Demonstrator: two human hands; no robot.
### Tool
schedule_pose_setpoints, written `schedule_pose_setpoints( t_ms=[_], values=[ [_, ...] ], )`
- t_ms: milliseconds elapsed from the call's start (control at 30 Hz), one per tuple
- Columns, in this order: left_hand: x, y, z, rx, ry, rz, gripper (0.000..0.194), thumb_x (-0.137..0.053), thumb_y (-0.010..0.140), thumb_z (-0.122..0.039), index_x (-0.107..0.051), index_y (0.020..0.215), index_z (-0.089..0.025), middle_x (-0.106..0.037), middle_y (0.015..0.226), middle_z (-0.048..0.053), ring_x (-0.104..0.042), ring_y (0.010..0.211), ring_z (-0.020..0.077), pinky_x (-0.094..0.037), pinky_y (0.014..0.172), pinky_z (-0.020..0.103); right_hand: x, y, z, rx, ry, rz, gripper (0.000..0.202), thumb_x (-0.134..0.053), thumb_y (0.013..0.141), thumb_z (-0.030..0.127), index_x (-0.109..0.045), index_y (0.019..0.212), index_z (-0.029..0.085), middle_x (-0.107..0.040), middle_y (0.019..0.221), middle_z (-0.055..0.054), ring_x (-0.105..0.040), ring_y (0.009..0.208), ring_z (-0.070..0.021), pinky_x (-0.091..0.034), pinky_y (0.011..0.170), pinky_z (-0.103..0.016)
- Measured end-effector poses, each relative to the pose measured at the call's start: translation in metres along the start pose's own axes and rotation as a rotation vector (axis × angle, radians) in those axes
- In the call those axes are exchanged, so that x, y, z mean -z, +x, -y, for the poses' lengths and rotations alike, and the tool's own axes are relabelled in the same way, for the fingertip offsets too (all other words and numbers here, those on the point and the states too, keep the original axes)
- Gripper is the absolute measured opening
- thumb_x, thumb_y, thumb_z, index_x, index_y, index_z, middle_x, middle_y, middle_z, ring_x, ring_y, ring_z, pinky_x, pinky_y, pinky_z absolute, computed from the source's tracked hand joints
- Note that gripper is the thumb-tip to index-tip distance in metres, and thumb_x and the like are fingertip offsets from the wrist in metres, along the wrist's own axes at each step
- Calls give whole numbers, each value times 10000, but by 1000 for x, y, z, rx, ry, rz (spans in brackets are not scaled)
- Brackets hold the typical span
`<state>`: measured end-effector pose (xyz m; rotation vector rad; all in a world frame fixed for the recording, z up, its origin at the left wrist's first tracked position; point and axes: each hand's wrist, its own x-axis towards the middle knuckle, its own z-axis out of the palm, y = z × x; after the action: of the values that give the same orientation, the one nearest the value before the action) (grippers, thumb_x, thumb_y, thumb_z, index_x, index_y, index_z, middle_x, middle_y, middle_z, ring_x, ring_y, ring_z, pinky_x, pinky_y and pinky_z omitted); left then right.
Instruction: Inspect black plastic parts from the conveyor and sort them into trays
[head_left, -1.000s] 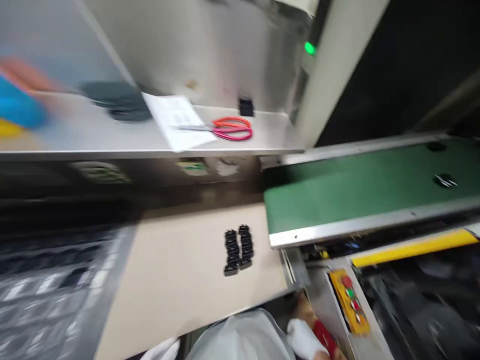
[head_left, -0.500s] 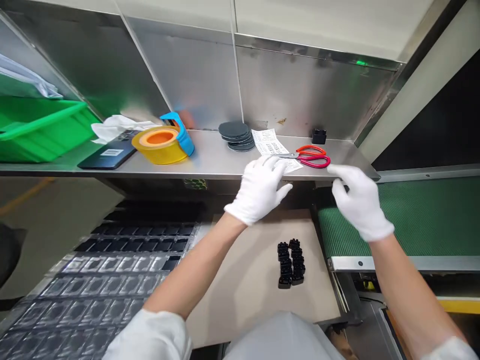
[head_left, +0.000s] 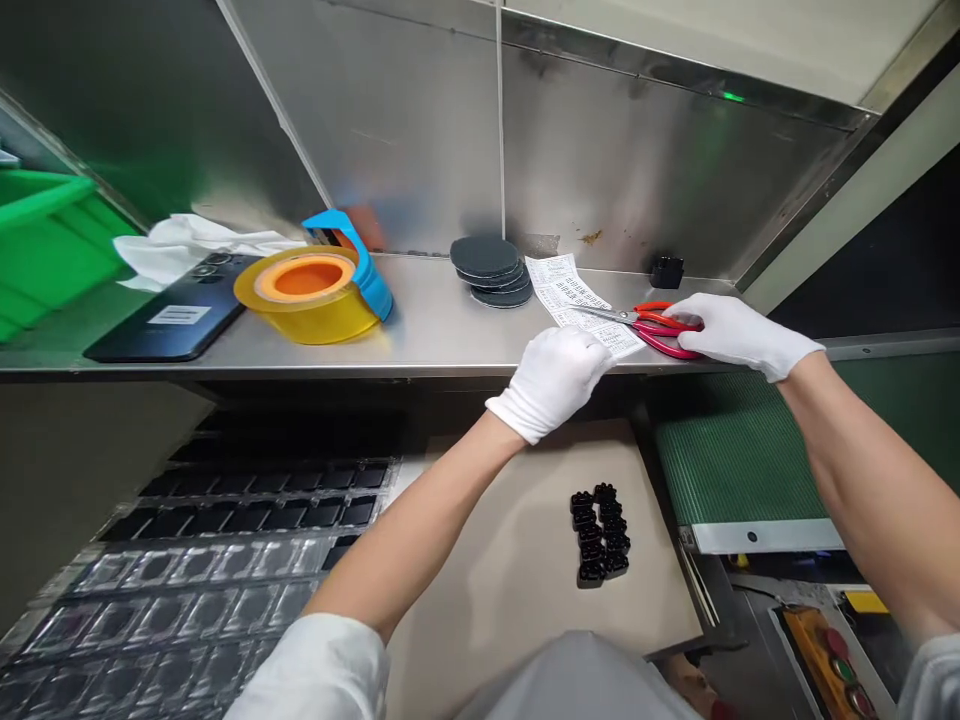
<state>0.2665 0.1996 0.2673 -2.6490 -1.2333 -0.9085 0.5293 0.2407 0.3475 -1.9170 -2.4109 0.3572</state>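
Note:
My right hand (head_left: pixel 739 335), in a white glove, has its fingers closed on the red handles of the scissors (head_left: pixel 660 328). The scissors lie across a printed paper sheet (head_left: pixel 559 280) on the metal shelf, blades pointing left. At the sheet's lower edge, my gloved left hand (head_left: pixel 559 375) is closed with curled fingers; its fingertips are hidden, so whether it pinches the paper cannot be seen. A stack of dark round discs (head_left: pixel 491 268) sits left of the sheet. Behind the scissors stands a small black part (head_left: pixel 666 271).
The metal shelf (head_left: pixel 435 345) holds a yellow tape roll (head_left: pixel 307 320) with a blue cutter and a dark phone (head_left: pixel 176 315). Below are black parts (head_left: pixel 601 540) in two rows on a beige board (head_left: pixel 495 600), clear trays (head_left: pixel 187 600) and a green conveyor (head_left: pixel 739 450).
My right hand has moved onto the scissors' handles and closed. My left hand's fingers, spread before, have curled at the paper's edge. The view has shifted closer to the shelf.

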Motion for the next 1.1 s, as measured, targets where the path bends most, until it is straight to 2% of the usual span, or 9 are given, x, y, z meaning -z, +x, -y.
schedule_pose_setpoints(
  t_ms=[133, 200, 267, 433, 500, 633, 767, 900, 1100],
  values=[
    [11, 17, 15, 74, -225, 62, 361, -510, 1070, -351, -740, 864, -164, -709, 820, 57, -631, 769, 201, -448, 724, 341, 2, -8, -14, -155, -91, 3, 389, -678, 700, 240, -756, 1081, 240, -748, 998, -21, -667, 871, -232, -470, 707, -299],
    [15, 37, 31, 142, -231, 74, 268, -527, 1004, -236, -769, 1092, -161, -735, 963, 73, -662, 875, 212, -490, 820, 326, 3, -10, -18, -212, -202, 30, 347, -726, 695, 310, -729, 1031, 223, -732, 930, -50, -651, 805, -249, -441, 662, -322],
    [19, 63, 47, 160, -123, 130, 499, -561, 894, -146, -684, 1376, -174, -700, 1241, 116, -666, 1055, 251, -500, 942, 348, 4, -14, -19, -257, -292, 66, 343, -747, 702, 380, -708, 1000, 217, -716, 884, -72, -629, 738, -260, -409, 634, -343],
    [29, 123, 68, 74, -7, 729, 613, -689, 750, -252, -713, 1362, -297, -697, 1270, 62, -669, 1036, 264, -517, 942, 356, 4, -28, -21, -254, -391, 99, 335, -715, 756, 480, -659, 946, 209, -693, 831, -84, -586, 647, -248, -365, 616, -355],
    [30, 136, 71, 118, -38, 819, 604, -729, 704, -308, -745, 1308, -308, -733, 1176, 39, -669, 996, 255, -520, 907, 345, 1, -36, -26, -243, -408, 59, 303, -705, 767, 468, -643, 904, 205, -678, 787, -81, -570, 621, -239, -356, 609, -352],
    [23, 143, 81, 193, -131, 760, 618, -786, 606, -373, -787, 1214, -267, -748, 1067, 61, -671, 915, 260, -526, 834, 356, -20, -66, -36, -260, -263, -141, 246, -728, 739, 418, -606, 813, 218, -613, 646, -47, -539, 561, -232, -363, 587, -355],
    [17, 140, 92, 172, -158, 693, 450, -782, 620, -429, -827, 1031, -252, -733, 903, 61, -659, 878, 255, -525, 834, 369, -72, -116, -39, -213, 580, -347, 307, -770, 751, 437, -617, 892, 210, -684, 797, -48, -668, 701, -245, -524, 653, -365],
    [16, 138, 99, 214, -214, 658, 660, -798, 624, -434, -772, 1260, -257, -742, 1025, 63, -671, 988, 256, -528, 905, 371, -124, -158, -27, -165, 1111, -315, 412, -855, 779, 453, -635, 1003, 186, -714, 887, -78, -741, 813, -257, -615, 786, -402],
    [3, 124, 98, 210, -257, 634, 923, -834, 646, -564, -616, 1473, -217, -666, 1353, 99, -621, 1229, 304, -477, 1058, 365, -85, -133, 20, -282, 1064, -439, 453, -862, 762, 504, -646, 1009, 192, -620, 669, -9, -560, 527, -169, -470, 510, -302]
  ],
)
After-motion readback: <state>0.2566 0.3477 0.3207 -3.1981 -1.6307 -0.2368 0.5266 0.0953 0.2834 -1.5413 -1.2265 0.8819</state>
